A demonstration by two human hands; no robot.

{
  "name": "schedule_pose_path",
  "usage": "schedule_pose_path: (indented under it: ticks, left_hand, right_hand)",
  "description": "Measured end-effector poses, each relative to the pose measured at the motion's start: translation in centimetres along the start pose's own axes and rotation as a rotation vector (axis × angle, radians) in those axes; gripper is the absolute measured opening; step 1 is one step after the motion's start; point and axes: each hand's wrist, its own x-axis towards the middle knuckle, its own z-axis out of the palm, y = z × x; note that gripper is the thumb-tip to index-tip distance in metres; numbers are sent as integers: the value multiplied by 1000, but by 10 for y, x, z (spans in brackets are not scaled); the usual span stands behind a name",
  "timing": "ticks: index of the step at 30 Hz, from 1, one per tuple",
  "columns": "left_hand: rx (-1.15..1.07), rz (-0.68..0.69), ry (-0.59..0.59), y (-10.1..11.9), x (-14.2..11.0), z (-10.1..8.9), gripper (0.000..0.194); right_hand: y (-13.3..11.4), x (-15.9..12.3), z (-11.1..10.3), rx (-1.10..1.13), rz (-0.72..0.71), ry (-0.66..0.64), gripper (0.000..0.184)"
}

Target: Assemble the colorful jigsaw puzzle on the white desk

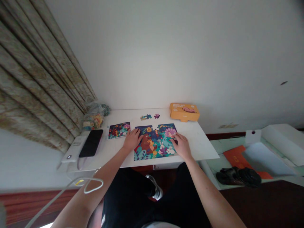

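A colourful jigsaw puzzle (152, 144) with a bear, a fox and white rabbits lies on the table, largely joined, with a gap in its top edge. My left hand (132, 140) rests flat at its left edge, fingers stretched over the border. My right hand (182, 146) lies on the right edge, thumb and fingers apart near the pink peacock part; what is under the palm is hidden. Beyond the puzzle are loose puzzle pieces: a blue and yellow group (146, 117) and a purple piece (156, 116). Left of my left hand is a picture sheet (119, 130) showing the same scene.
An orange puzzle box (184, 112) stands at the back right of the white table (201, 147). A black phone (91, 143) and a plastic bag (93, 117) are at the left. A white cable (64, 190) crosses near my left forearm. Right of the table lies a dark object (238, 176).
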Motion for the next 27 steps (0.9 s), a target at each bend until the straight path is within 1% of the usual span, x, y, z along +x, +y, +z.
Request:
schedule_pose_path:
  ticks: [3,5,7,11,14,17,20,22,23,25,27]
  left_hand:
    - [-37,-46,-31,8,-7,4,48]
    - [-70,-45,-51,11,-11,6,52]
    - [-101,-21,-64,10,-16,6,54]
    - [-143,73,-89,4,-29,4,55]
    - [-177,97,-71,2,-39,3,52]
    - [-208,83,-27,4,-42,3,49]
    - [-225,68,-7,7,-40,2,45]
    - [-239,64,5,7,-39,2,43]
    - [-251,63,13,7,-38,2,42]
    - [-275,61,30,7,-38,2,40]
    - [-290,56,50,7,-38,3,39]
  right_hand:
    - [1,0,1,5,-5,0,36]
    - [1,0,1,10,-4,1,37]
    - [3,0,2,24,-2,6,37]
    - [10,1,2,97,1,11,38]
    - [11,3,4,130,1,50,36]
    - [-1,14,7,78,-78,55,32]
    - [-28,40,15,54,-181,-16,31]
    - [-49,67,24,58,-207,-70,31]
    - [-58,83,30,53,-197,-91,32]
    - [-71,117,41,43,-118,-128,34]
    - [-78,149,52,29,25,-158,40]
